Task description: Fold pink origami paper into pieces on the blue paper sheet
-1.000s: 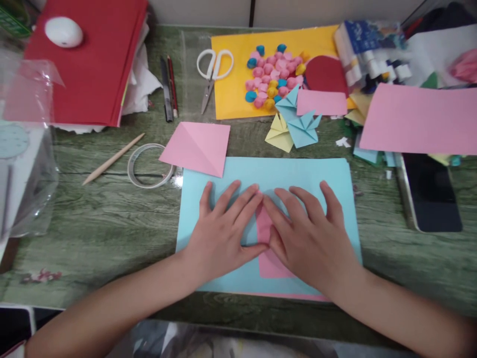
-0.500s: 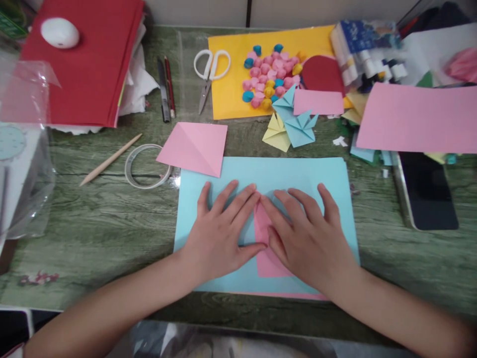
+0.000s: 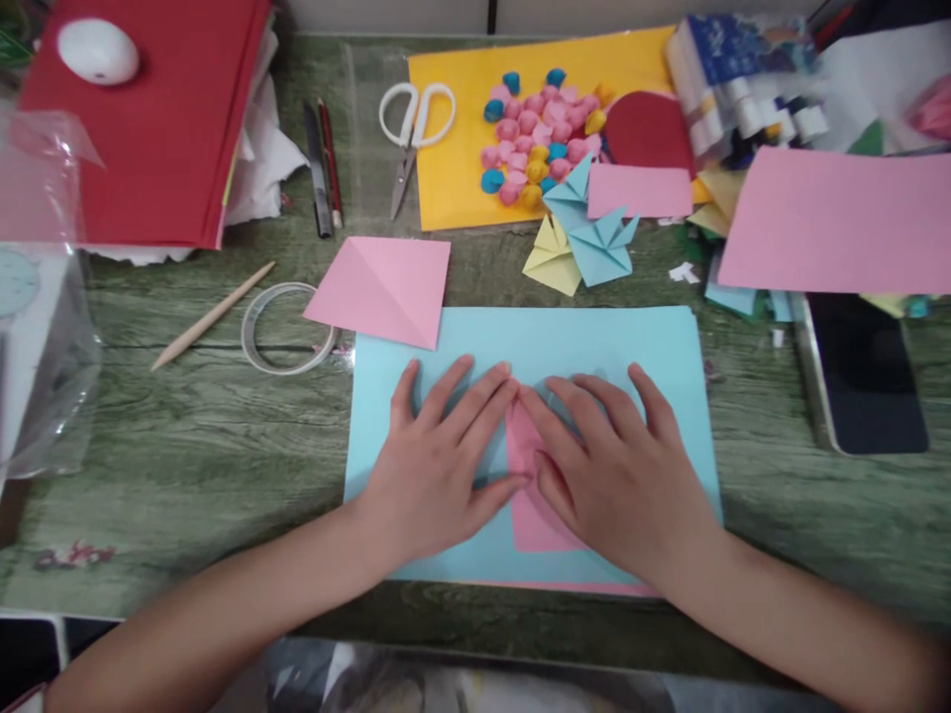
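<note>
A folded piece of pink paper (image 3: 536, 515) lies on a stack of light blue sheets (image 3: 594, 337), partly covered by my hands. My left hand (image 3: 438, 456) rests flat with fingers spread, its index fingertip and thumb tip touching the paper's left edge. Over the paper's right part lies my right hand (image 3: 616, 456), fingers spread, index fingertip at the top point and thumb pressed on the paper. The two index fingertips meet there. Another creased pink sheet (image 3: 390, 287) overlaps the stack's upper left corner.
A tape roll (image 3: 288, 329) and a pointed wooden stick (image 3: 212, 317) lie at left. Scissors (image 3: 408, 149) rest partly on yellow paper (image 3: 453, 188) with small coloured paper pieces. Folded blue shapes (image 3: 603, 248) sit behind the stack. A phone (image 3: 866, 381) is at right, red folders (image 3: 149, 129) back left.
The view has shifted slightly, so the objects at the back appear a little higher. My hands keep almost the same pose on the pink paper.
</note>
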A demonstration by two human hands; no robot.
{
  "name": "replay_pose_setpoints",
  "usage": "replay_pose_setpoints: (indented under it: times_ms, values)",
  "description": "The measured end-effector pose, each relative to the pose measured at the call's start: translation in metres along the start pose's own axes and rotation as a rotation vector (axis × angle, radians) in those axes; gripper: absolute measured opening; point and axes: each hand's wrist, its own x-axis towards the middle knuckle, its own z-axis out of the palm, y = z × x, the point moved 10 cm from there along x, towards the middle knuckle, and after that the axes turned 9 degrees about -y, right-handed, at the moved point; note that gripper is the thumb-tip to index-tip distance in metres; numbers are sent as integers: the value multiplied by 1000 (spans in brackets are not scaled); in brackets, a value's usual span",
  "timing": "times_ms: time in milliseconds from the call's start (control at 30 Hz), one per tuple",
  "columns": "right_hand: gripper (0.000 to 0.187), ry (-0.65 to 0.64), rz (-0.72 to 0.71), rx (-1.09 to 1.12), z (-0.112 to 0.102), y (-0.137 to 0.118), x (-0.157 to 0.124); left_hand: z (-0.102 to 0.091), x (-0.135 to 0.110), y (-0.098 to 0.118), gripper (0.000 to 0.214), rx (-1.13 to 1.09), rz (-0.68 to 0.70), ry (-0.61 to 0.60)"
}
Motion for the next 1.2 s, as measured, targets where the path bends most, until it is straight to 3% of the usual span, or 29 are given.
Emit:
replay_pose_setpoints:
  times_ms: [167,567,1200]
  values:
    - [43,22,-2,-11,-3,-1,1,-2,1,-1,52,23,-31,1]
    - [44,-3,6,-6,-2,0,0,0,1,0,63,26,-16,0]
    - [40,41,16,-55,-9,1,-15,1,-1,1,61,6,-3,1]
